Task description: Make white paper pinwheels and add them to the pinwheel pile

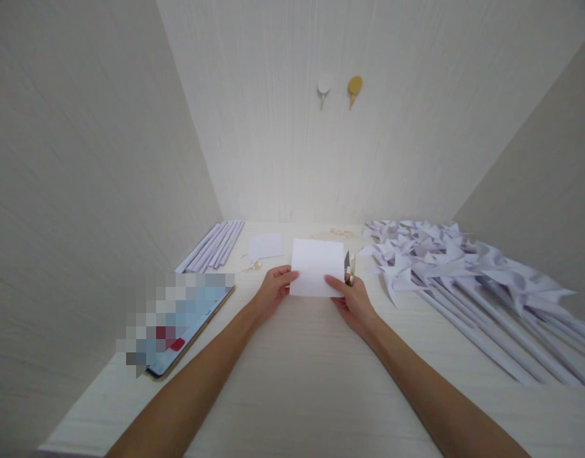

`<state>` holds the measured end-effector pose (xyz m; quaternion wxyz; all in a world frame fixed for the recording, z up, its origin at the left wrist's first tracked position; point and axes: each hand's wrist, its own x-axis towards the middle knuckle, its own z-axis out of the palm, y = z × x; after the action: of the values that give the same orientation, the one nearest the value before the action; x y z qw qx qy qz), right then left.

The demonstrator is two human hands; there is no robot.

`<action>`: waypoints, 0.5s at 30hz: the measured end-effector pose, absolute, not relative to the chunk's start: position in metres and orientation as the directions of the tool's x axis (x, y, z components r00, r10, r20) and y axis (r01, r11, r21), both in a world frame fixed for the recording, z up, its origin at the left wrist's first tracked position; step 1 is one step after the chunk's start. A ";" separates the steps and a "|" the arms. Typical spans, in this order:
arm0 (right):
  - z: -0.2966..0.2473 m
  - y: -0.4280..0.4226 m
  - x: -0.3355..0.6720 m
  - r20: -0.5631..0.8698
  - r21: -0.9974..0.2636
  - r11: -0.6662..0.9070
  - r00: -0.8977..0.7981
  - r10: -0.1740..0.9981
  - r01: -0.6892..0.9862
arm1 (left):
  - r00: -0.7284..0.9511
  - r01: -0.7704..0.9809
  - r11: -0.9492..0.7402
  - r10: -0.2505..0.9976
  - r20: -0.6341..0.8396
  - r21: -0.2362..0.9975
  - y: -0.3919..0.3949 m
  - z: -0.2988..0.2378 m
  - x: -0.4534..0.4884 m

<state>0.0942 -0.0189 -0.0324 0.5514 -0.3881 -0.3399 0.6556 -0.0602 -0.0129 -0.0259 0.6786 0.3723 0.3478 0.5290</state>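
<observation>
A white sheet of paper (317, 262) is held up between my two hands. My left hand (276, 287) pinches its lower left edge, thumb on the front and fingers behind. At the lower right, my right hand (352, 299) grips it the same way. Just beyond my right hand a pair of scissors (350, 266) shows, partly hidden behind the paper and hand. To the left of the held sheet, another white piece of paper (265, 246) lies flat on the table, with small beige bits (254, 265) in front of it.
Several rolled paper sticks (215, 245) lie at the back left. A phone (192, 331), partly blurred out, rests nearer on the left. Several white paper pinwheels (430, 254) on sticks are heaped along the right. More beige bits (341, 233) lie by the back wall, below two hooks (355, 86).
</observation>
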 end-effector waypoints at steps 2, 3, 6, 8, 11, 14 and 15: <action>-0.035 -0.019 0.095 -0.143 -0.908 -0.172 -0.102 0.984 -0.382 | 0.179 -0.478 0.175 0.979 -0.100 0.861 -0.012 -0.025 -0.059; -0.037 -0.019 0.095 -0.145 -0.926 -0.174 -0.110 0.983 -0.336 | 0.148 -0.483 0.178 0.982 -0.120 0.858 -0.011 -0.024 -0.058; -0.041 -0.018 0.096 -0.126 -0.958 -0.162 -0.164 0.978 -0.236 | 0.075 -0.474 0.213 0.977 -0.202 0.854 -0.007 -0.024 -0.055; -0.043 -0.018 0.098 -0.098 -0.969 -0.138 -0.196 0.976 -0.203 | 0.072 -0.481 0.244 0.968 -0.239 0.842 -0.005 -0.023 -0.055; -0.042 -0.019 0.102 -0.066 -0.964 -0.124 -0.239 0.969 -0.237 | 0.078 -0.540 0.296 0.950 -0.303 0.788 -0.002 -0.022 -0.056; -0.040 -0.023 0.104 -0.068 -0.946 -0.142 -0.247 0.966 -0.292 | 0.090 -0.605 0.370 0.911 -0.401 0.705 -0.001 -0.021 -0.059; -0.039 -0.023 0.104 -0.065 -0.948 -0.138 -0.249 0.966 -0.286 | 0.093 -0.624 0.383 0.902 -0.422 0.681 -0.001 -0.022 -0.060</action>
<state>0.1040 -0.0235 -0.0394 0.4807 -0.3802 -0.4472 0.6515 -0.0599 -0.0007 -0.0219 0.7203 0.1667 0.4158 0.5296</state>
